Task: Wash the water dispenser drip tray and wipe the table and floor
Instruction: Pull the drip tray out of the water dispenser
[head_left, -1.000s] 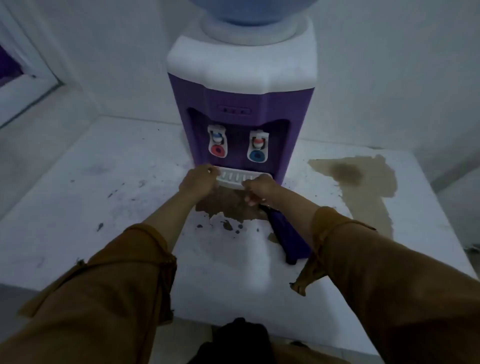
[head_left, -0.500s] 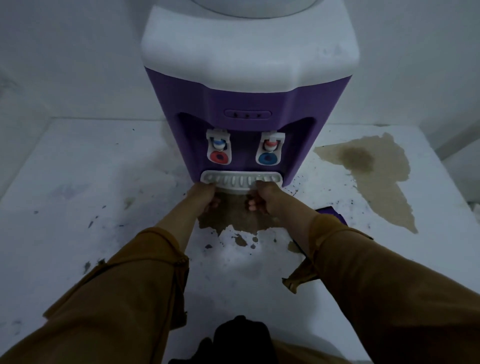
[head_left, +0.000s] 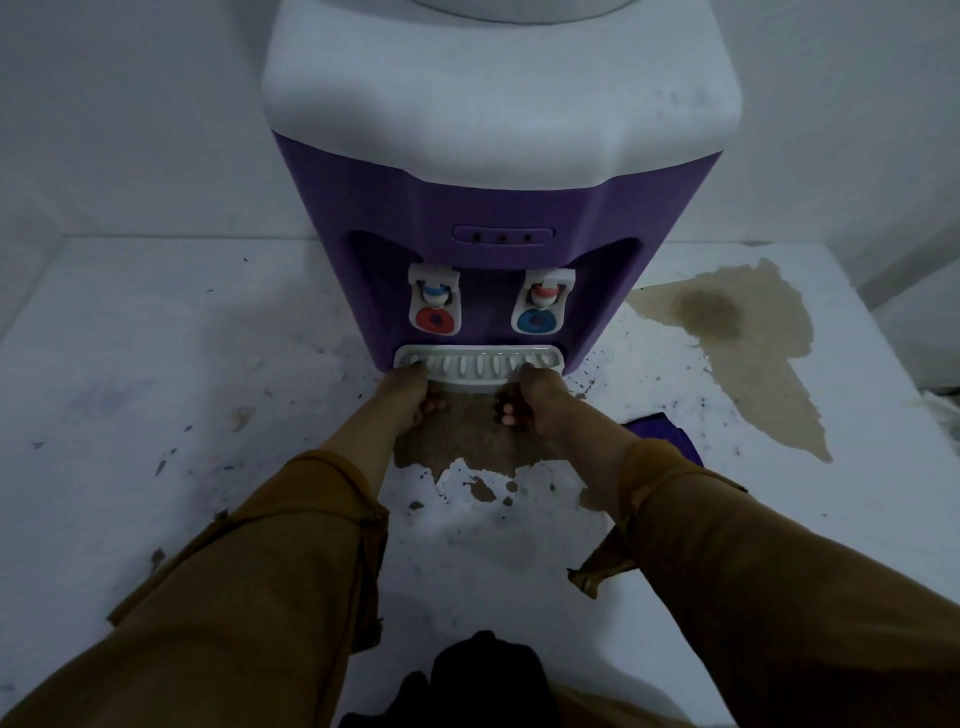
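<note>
Dispenser (head_left: 493, 218) nearer | left hand (head_left: 410, 397), right hand (head_left: 537, 402) fingers (head_left: 434, 406) clamp drip tray (head_left: 478, 366) | tray underside hidden

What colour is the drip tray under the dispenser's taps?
White, with a ribbed slotted top. The drip tray shows best in the head view, the only one.

Purple noted on dispenser (head_left: 498, 208) body, white on its top. Red left tap paddle (head_left: 435, 322), blue right tap paddle (head_left: 537, 322), white housings. White drip tray (head_left: 478, 366), ribbed with slots. White table (head_left: 156, 364), dark-speckled, blotched by brown stains (head_left: 753, 338). Mustard-brown sleeves (head_left: 260, 571). Purple cloth (head_left: 660, 431).
</note>
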